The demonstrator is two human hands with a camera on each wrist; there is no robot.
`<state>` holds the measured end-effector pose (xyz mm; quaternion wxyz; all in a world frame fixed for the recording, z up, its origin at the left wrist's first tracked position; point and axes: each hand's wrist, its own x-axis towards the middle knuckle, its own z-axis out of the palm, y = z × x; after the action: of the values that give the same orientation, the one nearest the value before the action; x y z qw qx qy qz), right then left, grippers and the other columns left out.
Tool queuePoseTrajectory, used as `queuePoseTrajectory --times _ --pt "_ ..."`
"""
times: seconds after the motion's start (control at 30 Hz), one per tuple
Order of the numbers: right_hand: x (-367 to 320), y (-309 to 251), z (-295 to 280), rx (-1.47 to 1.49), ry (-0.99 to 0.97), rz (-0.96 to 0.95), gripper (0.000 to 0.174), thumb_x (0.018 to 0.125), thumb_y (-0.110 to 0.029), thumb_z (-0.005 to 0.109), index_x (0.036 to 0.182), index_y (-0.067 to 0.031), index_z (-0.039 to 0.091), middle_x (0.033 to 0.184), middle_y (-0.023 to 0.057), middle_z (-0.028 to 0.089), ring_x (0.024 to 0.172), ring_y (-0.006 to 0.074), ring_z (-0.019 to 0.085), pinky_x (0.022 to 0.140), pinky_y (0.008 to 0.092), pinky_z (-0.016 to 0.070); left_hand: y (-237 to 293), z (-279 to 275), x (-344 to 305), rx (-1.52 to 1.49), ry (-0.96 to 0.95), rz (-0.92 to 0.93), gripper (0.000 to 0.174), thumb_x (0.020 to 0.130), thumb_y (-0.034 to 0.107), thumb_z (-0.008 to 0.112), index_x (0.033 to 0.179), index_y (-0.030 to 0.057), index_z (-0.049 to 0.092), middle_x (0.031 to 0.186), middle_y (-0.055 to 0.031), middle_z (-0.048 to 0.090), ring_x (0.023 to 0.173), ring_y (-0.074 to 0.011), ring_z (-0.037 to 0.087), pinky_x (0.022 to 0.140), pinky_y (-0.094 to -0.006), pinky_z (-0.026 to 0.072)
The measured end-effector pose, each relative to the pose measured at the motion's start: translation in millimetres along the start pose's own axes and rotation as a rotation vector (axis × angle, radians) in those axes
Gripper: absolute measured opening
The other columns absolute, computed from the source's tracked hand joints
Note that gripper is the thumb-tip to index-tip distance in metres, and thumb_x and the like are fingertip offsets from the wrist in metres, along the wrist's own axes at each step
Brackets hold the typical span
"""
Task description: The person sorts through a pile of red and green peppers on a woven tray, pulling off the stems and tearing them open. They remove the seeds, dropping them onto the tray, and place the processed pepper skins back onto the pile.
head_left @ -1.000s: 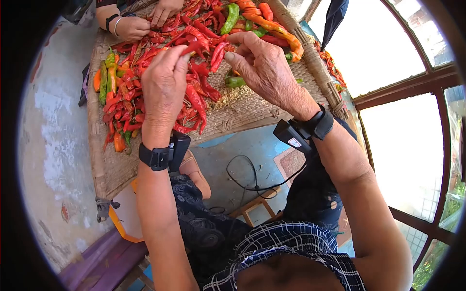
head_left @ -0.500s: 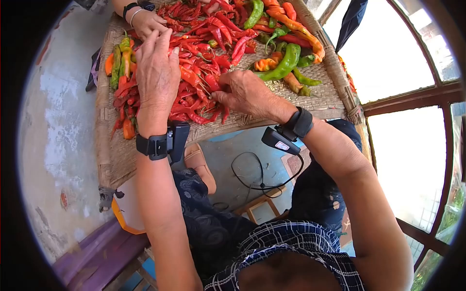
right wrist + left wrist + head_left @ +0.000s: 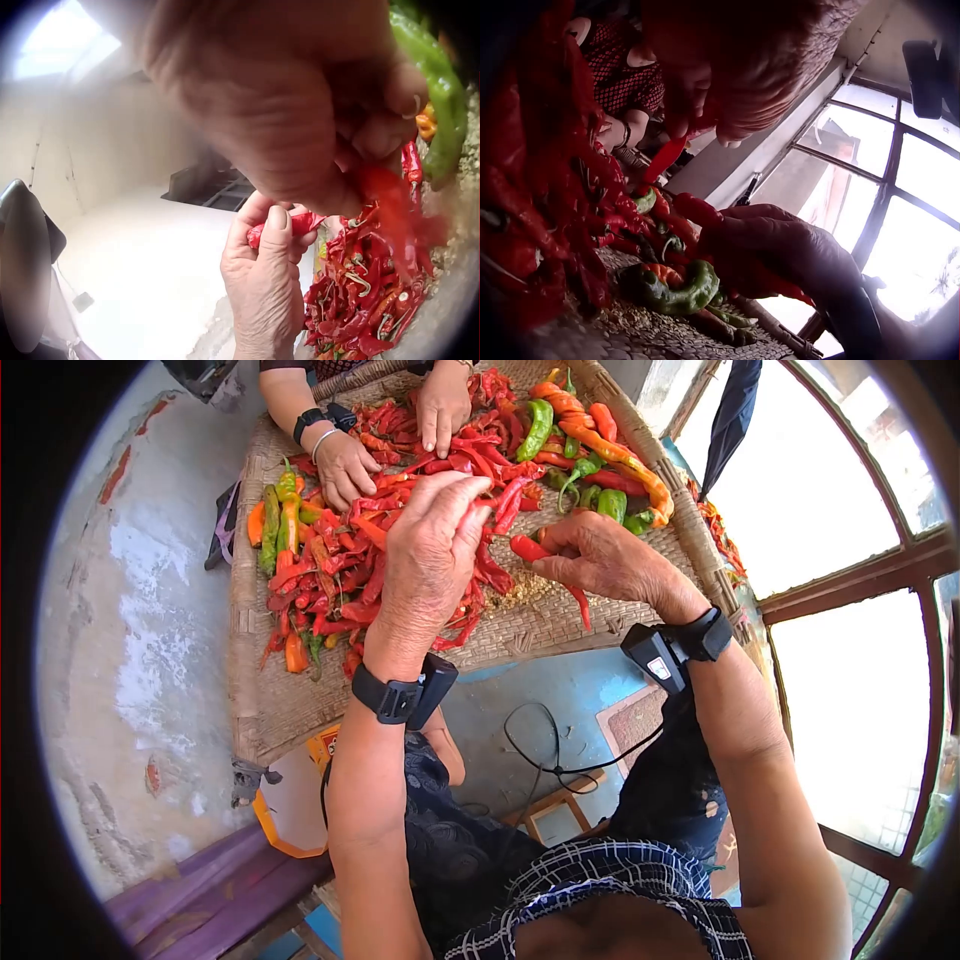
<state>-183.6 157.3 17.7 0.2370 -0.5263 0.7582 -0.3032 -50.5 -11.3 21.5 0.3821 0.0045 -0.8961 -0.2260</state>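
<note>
Okay, left hand (image 3: 430, 560) pinches a red chili (image 3: 304, 223); right hand (image 3: 612, 560) grips red chilies (image 3: 526, 547), one dangling beneath. Slack fingers could drop it.

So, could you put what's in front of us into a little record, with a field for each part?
surface: woven tray with a raised rim
main pile: red peppers, many wrinkled
left hand: the left hand pinches a small red pepper
right hand: the right hand holds at least one longer red pepper; exact count unclear
other colors: green pepper and twisted orange pepper among others beyond the right hand
loose bits: pale seeds by the pile
company: another person's hands at the pile's far side
</note>
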Motion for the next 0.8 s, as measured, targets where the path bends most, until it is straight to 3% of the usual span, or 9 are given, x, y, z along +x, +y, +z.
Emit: queuePoseTrajectory --times 0.07,0.13,0.2,0.27,0.33,0.43,0.63,0.73,0.8 --pt "-3.1 1.7 0.9 0.023 0.0 -0.025 0.026 0.086 -0.023 0.067 0.091 0.0021 0.067 0.071 0.018 0.063 0.065 0.0289 0.063 0.063 0.0402 0.0488 -12.8 -1.3 8.0 0.157 0.181 0.006 0.042 0.084 0.001 0.066 0.125 0.0053 0.057 0.121 -0.0169 0.056 0.109 -0.0337 0.059 0.093 -0.0396 0.0487" --pt "-5.2 -0.8 3.6 0.082 0.034 -0.026 0.023 0.086 -0.019 0.066 0.097 0.0017 0.067 0.074 0.0187 0.065 0.068 0.0301 0.063 0.065 0.0403 0.0492 -19.1 -9.1 13.2 0.422 0.192 -0.07 0.053 0.085 0.01 0.067 0.135 0.0046 0.048 0.134 -0.0219 0.046 0.119 -0.0373 0.05 0.103 -0.0439 0.0389" --pt "-6.0 -3.6 7.3 0.091 0.036 -0.038 0.022 0.087 -0.014 0.064 0.101 0.0015 0.066 0.078 0.0197 0.065 0.071 0.0317 0.064 0.068 0.0408 0.0499 -18.5 -13.0 13.3 0.497 0.158 -0.067 0.047 0.088 0.014 0.065 0.131 0.002 0.051 0.13 -0.0207 0.051 0.118 -0.036 0.051 0.103 -0.0432 0.0395" --pt "-4.9 -1.8 14.0 0.098 0.126 -0.168 0.02 0.086 -0.013 0.064 0.099 0.0024 0.065 0.078 0.0198 0.065 0.074 0.0329 0.065 0.069 0.041 0.0506 -7.8 -11.8 8.0 0.194 -0.064 -0.089 0.041 0.09 0.017 0.064 0.126 0.0003 0.055 0.123 -0.019 0.056 0.117 -0.0348 0.051 0.102 -0.0426 0.0403" --pt "-3.3 -4.0 14.5 0.102 0.124 -0.166 0.018 0.085 -0.011 0.063 0.097 0.0031 0.065 0.08 0.0203 0.065 0.076 0.0321 0.067 0.07 0.0406 0.0512 2.4 1.5 -1.8 0.171 -0.156 0.057 0.036 0.09 0.017 0.063 0.12 0.0 0.059 0.117 -0.0167 0.061 0.113 -0.0326 0.053 0.098 -0.0422 0.0422" --pt "0.0 -7.1 9.2 0.14 0.024 -0.066 0.016 0.084 -0.009 0.065 0.095 0.0026 0.067 0.081 0.0194 0.066 0.075 0.0286 0.067 0.069 0.0393 0.052 7.4 4.0 -14.7 0.078 -0.323 0.083 0.029 0.089 0.014 0.063 0.115 0.0009 0.062 0.11 -0.0163 0.063 0.108 -0.0335 0.056 0.094 -0.0406 0.0455" --pt "3.3 5.3 19.7 0.163 0.182 -0.319 0.019 0.085 -0.01 0.068 0.1 0.0007 0.066 0.077 0.0132 0.067 0.071 0.0248 0.066 0.066 0.0362 0.0514 9.9 -15.7 -16.4 0.013 -0.524 -0.081 0.016 0.087 0.01 0.064 0.101 0.0009 0.065 0.092 -0.0153 0.063 0.089 -0.0337 0.06 0.077 -0.0396 0.0494" --pt "1.1 3.1 8.5 0.143 0.21 -0.098 0.022 0.086 -0.011 0.068 0.104 0.0005 0.065 0.075 0.0113 0.066 0.07 0.0227 0.065 0.065 0.0349 0.051 5.0 -29.5 -12.2 -0.023 -0.523 -0.161 0.014 0.089 0.012 0.063 0.1 0.0015 0.064 0.09 -0.0141 0.064 0.089 -0.0314 0.061 0.077 -0.0373 0.0498" --pt "3.6 13.6 13.9 0.159 0.291 -0.156 0.022 0.086 -0.011 0.067 0.105 0.0007 0.064 0.075 0.0111 0.065 0.07 0.0212 0.065 0.064 0.0342 0.0508 -8.8 -34.9 -3.6 0.108 0.029 -0.228 0.018 0.093 0.014 0.06 0.106 0.0021 0.064 0.097 -0.014 0.064 0.095 -0.0286 0.062 0.083 -0.0366 0.0489"
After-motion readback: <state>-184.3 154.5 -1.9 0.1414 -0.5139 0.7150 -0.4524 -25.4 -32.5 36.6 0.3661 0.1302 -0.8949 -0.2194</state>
